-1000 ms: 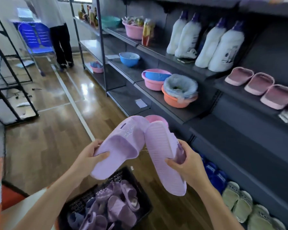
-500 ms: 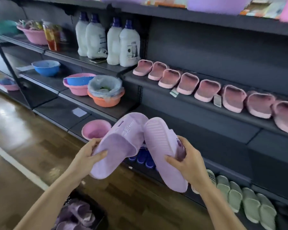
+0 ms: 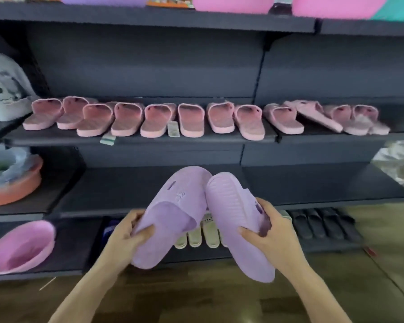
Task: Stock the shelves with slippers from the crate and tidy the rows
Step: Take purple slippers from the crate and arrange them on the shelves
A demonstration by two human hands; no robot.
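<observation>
At far left we see a white bottle (image 3: 2, 89). Below it sits an orange basin (image 3: 16, 190) lined with a plastic bag (image 3: 7, 164), and nearer, a pink basin (image 3: 19, 248) tipped on its side. Wooden floor (image 3: 196, 299) lies nearest us.

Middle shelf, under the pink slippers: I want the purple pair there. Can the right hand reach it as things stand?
Probably yes. The right hand, gripping a purple slipper, is just in front of the middle shelf, and nothing stands on that stretch or in between.

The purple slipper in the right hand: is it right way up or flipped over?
Flipped over. The right-hand slipper shows its ribbed sole to the camera, while the right hand grips its strap side.
</observation>
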